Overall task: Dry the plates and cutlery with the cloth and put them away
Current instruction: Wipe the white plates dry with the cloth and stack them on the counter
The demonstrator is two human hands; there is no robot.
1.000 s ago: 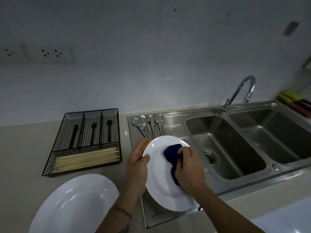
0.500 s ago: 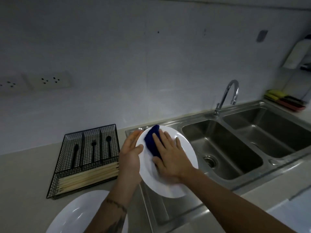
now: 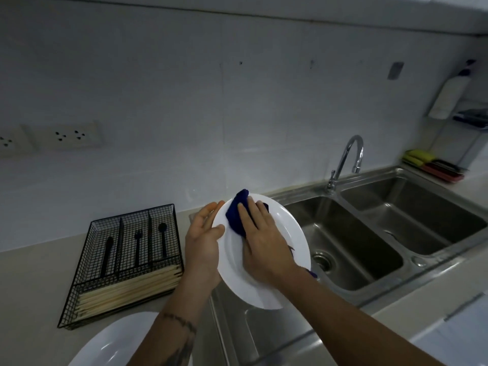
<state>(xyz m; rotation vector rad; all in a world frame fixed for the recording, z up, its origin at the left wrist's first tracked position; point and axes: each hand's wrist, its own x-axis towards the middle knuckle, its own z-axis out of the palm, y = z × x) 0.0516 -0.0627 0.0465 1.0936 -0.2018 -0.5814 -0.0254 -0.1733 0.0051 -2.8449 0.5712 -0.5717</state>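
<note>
Plate (image 3: 277,289) tilted — face toward camera, left hand (image 3: 202,247) gripping rim, right hand (image 3: 261,244) pressing cloth (image 3: 236,215) flat

The second plate (image 3: 105,342) is cut off by the bottom edge.

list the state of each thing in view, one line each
white plate: held tilted over the drainboard
blue cloth: pressed flat on the plate's face
left hand: gripping the plate's left rim
right hand: flat on the cloth
second white plate: lying flat on the counter
wire cutlery tray: holds black utensils and chopsticks
faucet: no water visible
left sink basin: holds no dishes
</note>
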